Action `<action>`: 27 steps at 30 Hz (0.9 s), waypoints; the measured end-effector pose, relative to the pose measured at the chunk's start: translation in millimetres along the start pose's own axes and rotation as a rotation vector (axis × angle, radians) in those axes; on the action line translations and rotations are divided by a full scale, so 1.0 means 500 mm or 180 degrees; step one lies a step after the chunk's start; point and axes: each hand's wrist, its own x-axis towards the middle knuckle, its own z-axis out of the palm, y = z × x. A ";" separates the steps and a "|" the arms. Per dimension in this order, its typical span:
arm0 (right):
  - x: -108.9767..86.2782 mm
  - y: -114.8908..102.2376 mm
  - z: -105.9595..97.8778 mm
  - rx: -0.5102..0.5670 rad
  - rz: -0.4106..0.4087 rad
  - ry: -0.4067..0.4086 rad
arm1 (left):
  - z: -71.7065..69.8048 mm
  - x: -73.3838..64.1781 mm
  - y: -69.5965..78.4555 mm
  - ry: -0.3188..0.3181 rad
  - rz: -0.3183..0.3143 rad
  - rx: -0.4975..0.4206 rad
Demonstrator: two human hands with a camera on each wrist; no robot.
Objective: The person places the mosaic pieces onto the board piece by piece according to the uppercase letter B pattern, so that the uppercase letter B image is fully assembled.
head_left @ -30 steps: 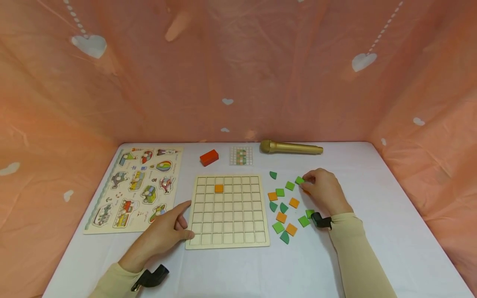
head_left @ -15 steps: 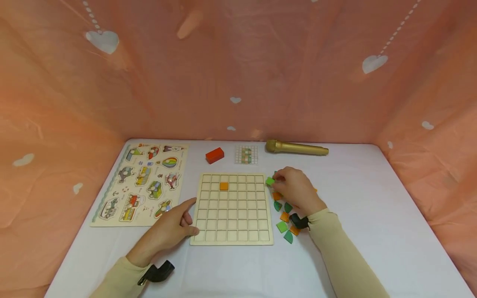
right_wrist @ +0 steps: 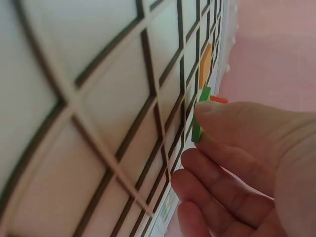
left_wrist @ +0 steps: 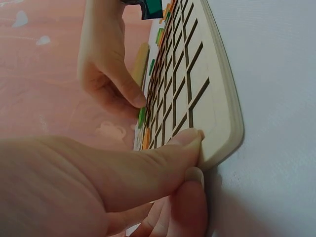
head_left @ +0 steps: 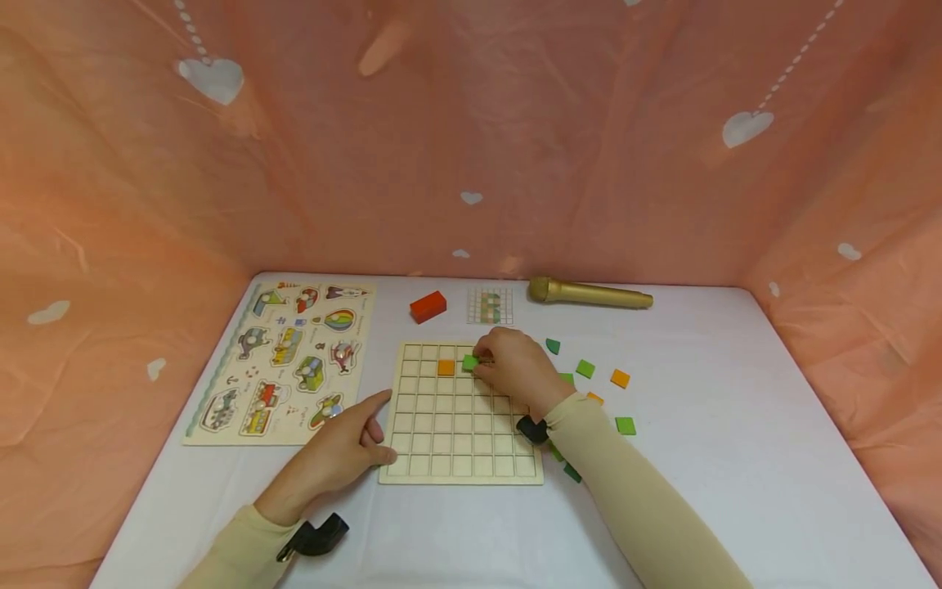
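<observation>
My right hand (head_left: pixel 521 373) pinches a green square tile (head_left: pixel 469 362) between thumb and index finger over the upper rows of the wooden grid board (head_left: pixel 441 446). In the right wrist view that green tile (right_wrist: pixel 201 116) stands tilted at the grid, its lower edge close to the cells; contact is hard to judge. An orange square tile (head_left: pixel 446 368) lies in a cell just left of it. My left hand (head_left: pixel 331 465) rests at the board's left edge. Its thumb (left_wrist: pixel 180 150) presses on the rim near the corner, and the index finger stretches along the side.
Loose tiles, such as an orange square (head_left: pixel 621 378) and a green square (head_left: pixel 625 425), lie right of the board, some hidden by my right arm. Behind are a red block (head_left: pixel 428 307), a pattern card (head_left: pixel 491 307) and a gold microphone (head_left: pixel 591 294). A picture puzzle (head_left: pixel 294 360) lies left.
My right hand has carried the green tile leftward from the loose tiles to above the board. My left hand stays at the board's edge. The whole head view has shifted slightly.
</observation>
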 end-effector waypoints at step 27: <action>0.001 -0.015 0.005 0.0034 -0.0140 -0.0121 | 0.001 0.002 -0.001 -0.0007 -0.0067 -0.0062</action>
